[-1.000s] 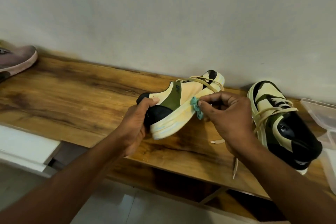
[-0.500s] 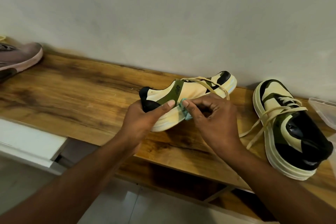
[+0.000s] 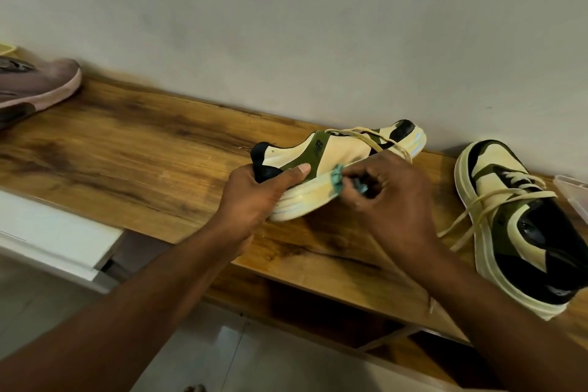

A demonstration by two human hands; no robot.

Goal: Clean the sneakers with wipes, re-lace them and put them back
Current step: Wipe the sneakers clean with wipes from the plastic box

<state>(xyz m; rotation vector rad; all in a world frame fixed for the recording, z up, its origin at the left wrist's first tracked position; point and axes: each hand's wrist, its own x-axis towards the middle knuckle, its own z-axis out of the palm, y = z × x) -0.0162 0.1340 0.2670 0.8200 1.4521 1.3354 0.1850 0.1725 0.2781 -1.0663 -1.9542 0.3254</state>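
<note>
A cream, olive and black sneaker (image 3: 342,156) lies tilted on its side on the wooden shelf (image 3: 133,156), toe toward the wall. My left hand (image 3: 257,192) grips its heel, thumb along the olive stripe. My right hand (image 3: 391,200) pinches a crumpled teal wipe (image 3: 338,181) against the pale midsole. A loose cream lace crosses the sneaker's upper. The matching second sneaker (image 3: 521,226) stands on the shelf to the right, heel toward me, laces trailing loose.
A pink-mauve shoe (image 3: 35,89) rests at the shelf's far left. A clear plastic container (image 3: 572,191) pokes in at the right edge. A white ledge (image 3: 54,232) sits below left of the shelf, and a grey wall runs behind.
The held sneaker has been lowered and laid flatter. My right hand has slid the wipe along the midsole, and my left thumb now lies across the olive stripe.
</note>
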